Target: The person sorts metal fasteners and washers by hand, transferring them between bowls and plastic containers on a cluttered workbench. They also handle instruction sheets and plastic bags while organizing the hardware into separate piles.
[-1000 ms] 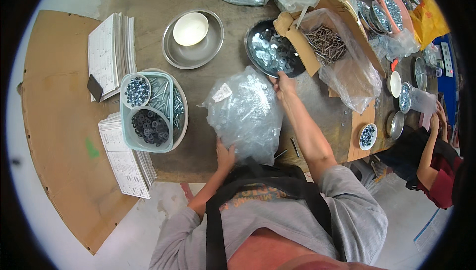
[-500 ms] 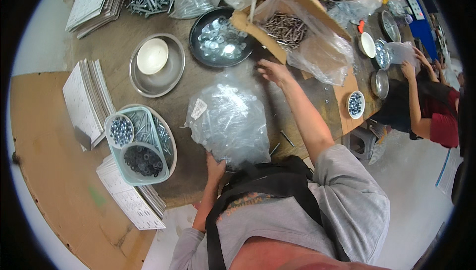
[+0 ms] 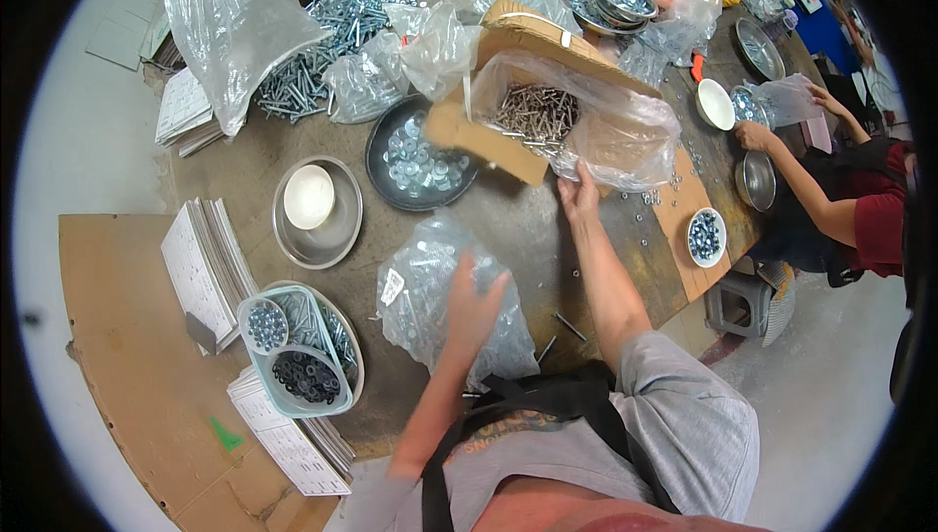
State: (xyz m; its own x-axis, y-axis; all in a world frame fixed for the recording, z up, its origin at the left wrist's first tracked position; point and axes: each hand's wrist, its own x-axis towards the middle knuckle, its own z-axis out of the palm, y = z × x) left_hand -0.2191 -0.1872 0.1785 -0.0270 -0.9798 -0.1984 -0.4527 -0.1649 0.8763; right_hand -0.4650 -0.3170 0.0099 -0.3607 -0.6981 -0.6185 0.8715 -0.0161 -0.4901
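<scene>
A clear plastic bag (image 3: 415, 283) with a white label lies on the table in front of me. Over it is my left hand (image 3: 473, 309), blurred, its fingers apart and nothing seen in them. My right hand (image 3: 579, 198) grips the near edge of an open cardboard box (image 3: 503, 153), where its plastic liner (image 3: 640, 146) spills out; some fingertips are hidden there. Brownish screws (image 3: 537, 114) fill part of the box. One blurred box flap reaches over the rim of a dark bowl (image 3: 383, 188) of shiny washers (image 3: 422, 163).
On the left stand a steel dish (image 3: 337, 244) holding a white bowl (image 3: 309, 197), a pale blue tray (image 3: 283, 400) of hardware and stacked printed sheets (image 3: 200, 258). Loose bolts (image 3: 293, 83) are heaped behind. A white cup of nuts (image 3: 703, 237) is at right, near a co-worker's arm (image 3: 796, 166).
My left hand has risen from the bag's near edge to above the bag. My right hand has moved right, onto the box edge. The view has shifted, showing more of the table's far side.
</scene>
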